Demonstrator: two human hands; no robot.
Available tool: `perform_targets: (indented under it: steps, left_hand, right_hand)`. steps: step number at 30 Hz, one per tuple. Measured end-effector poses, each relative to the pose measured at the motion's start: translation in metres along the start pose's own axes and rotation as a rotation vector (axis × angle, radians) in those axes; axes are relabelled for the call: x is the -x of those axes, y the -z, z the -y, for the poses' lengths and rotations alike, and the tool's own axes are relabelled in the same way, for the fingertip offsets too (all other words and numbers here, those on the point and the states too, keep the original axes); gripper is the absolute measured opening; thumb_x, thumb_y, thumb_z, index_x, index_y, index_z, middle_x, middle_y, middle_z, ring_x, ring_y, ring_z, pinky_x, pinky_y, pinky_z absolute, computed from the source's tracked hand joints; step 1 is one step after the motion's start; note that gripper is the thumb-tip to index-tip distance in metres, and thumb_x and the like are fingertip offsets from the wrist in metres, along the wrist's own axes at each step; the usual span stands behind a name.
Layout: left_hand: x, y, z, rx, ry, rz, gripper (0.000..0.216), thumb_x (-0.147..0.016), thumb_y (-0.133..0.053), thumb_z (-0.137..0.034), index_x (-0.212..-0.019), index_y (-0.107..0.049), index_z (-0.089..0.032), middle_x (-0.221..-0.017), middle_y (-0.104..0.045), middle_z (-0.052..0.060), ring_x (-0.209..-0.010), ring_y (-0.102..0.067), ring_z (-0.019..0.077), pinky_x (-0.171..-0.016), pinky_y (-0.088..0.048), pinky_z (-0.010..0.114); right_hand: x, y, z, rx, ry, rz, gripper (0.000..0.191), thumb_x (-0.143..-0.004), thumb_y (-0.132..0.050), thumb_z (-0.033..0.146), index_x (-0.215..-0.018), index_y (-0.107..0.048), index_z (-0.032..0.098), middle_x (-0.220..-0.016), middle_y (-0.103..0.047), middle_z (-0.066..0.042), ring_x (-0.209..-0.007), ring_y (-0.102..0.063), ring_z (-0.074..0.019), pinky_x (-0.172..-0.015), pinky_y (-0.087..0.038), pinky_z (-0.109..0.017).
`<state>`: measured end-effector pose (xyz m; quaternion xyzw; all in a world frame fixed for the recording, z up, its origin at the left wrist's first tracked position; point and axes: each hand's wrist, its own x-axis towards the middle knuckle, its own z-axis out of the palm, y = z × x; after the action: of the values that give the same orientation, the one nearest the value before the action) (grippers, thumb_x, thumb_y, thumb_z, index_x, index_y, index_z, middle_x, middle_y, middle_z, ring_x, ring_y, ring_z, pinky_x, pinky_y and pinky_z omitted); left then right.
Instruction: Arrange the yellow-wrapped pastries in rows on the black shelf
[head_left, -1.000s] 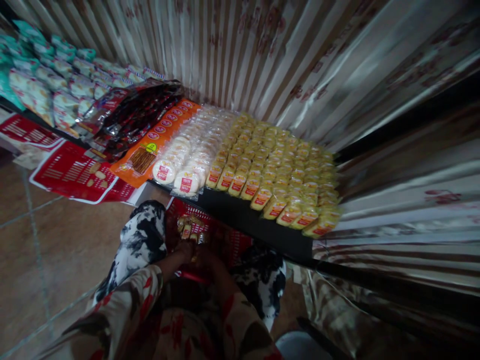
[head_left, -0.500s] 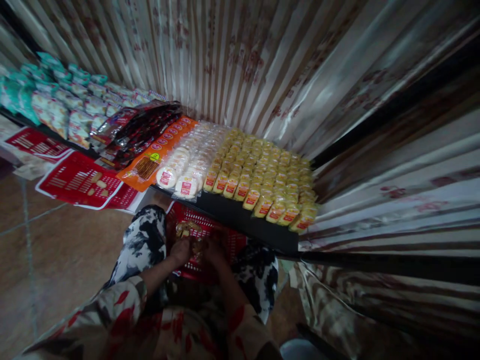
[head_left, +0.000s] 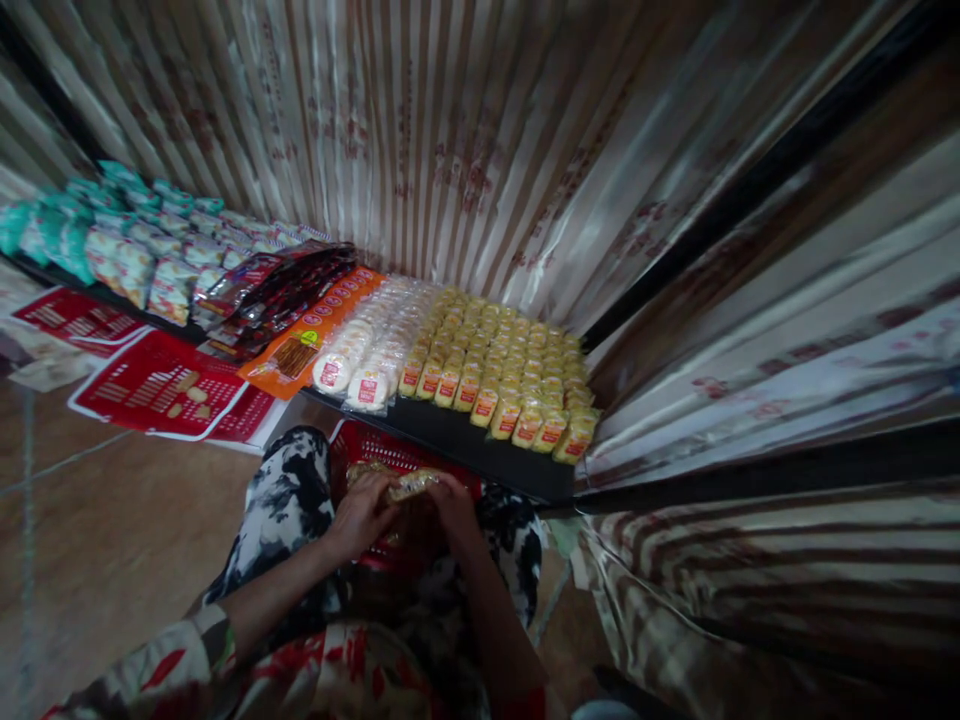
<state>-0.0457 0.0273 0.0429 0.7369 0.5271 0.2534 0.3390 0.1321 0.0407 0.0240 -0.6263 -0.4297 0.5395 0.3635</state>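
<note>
Both hands hold a golden-brown wrapped snack packet (head_left: 412,484) stretched sideways between them. My left hand (head_left: 363,515) closes on its left end, and my right hand (head_left: 452,502) pinches the right end. Whether it is one packet or a few in a row, I cannot tell. Below, a red plastic basket (head_left: 386,448) sits between my knees, with more brownish packets partly hidden by my left hand. Just beyond the basket stand rows of yellow wrapped cakes (head_left: 502,365) with red labels, on a long black shelf (head_left: 450,425).
Left of the yellow cakes lie clear-wrapped white round cakes (head_left: 369,388), an orange packet (head_left: 315,325), dark shiny packets (head_left: 281,290) and green-and-white bags (head_left: 120,250). Red printed sheets (head_left: 165,385) hang along the shelf front. A striped curtain (head_left: 420,140) stands behind.
Both hands have risen from inside the basket, bringing the packet up between them, and they are now farther apart. The shelf sits slightly lower on its left side in view.
</note>
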Motion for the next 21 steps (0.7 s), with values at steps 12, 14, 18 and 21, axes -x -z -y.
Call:
perform_targets:
  steps: [12,14,18,21]
  left_hand:
    - [0.002,0.007,-0.017,-0.082,-0.239,-0.127,0.034,-0.082,-0.043,-0.015,-0.116,-0.044,-0.018,-0.126,-0.049,0.011,-0.119,-0.044,0.0197,-0.101,-0.038,0.039]
    - [0.0,0.009,-0.019,-0.077,-0.235,-0.142,0.035,-0.083,-0.042,-0.016,-0.118,-0.043,-0.018,-0.125,-0.05,0.012,-0.119,-0.045,0.0201,-0.101,-0.039,0.039]
    - [-0.004,0.011,-0.023,-0.095,-0.263,-0.15,0.035,-0.084,-0.042,-0.017,-0.119,-0.043,-0.018,-0.123,-0.052,0.011,-0.117,-0.047,0.0191,-0.1,-0.04,0.037]
    - [-0.005,0.012,-0.025,-0.121,-0.305,-0.137,0.035,-0.084,-0.042,-0.015,-0.118,-0.045,-0.019,-0.125,-0.05,0.009,-0.118,-0.045,0.0179,-0.101,-0.039,0.035]
  right_hand:
    - [0.024,0.018,0.043,-0.352,-0.022,-0.063,0.043,-0.06,-0.068,0.048,-0.09,-0.059,0.018,-0.079,-0.067,-0.003,-0.067,-0.061,-0.015,-0.058,-0.044,-0.024]
    - [0.025,0.02,0.046,-0.349,-0.016,-0.083,0.047,-0.06,-0.068,0.048,-0.095,-0.058,0.018,-0.081,-0.067,-0.003,-0.067,-0.06,-0.0146,-0.057,-0.044,-0.023]
    - [0.027,0.023,0.05,-0.344,-0.014,-0.096,0.052,-0.062,-0.066,0.045,-0.104,-0.055,0.018,-0.079,-0.066,-0.003,-0.067,-0.06,-0.0143,-0.058,-0.044,-0.023]
    - [0.027,0.023,0.052,-0.337,-0.011,-0.091,0.052,-0.061,-0.066,0.044,-0.105,-0.055,0.018,-0.075,-0.065,-0.002,-0.067,-0.06,-0.0151,-0.059,-0.044,-0.025]
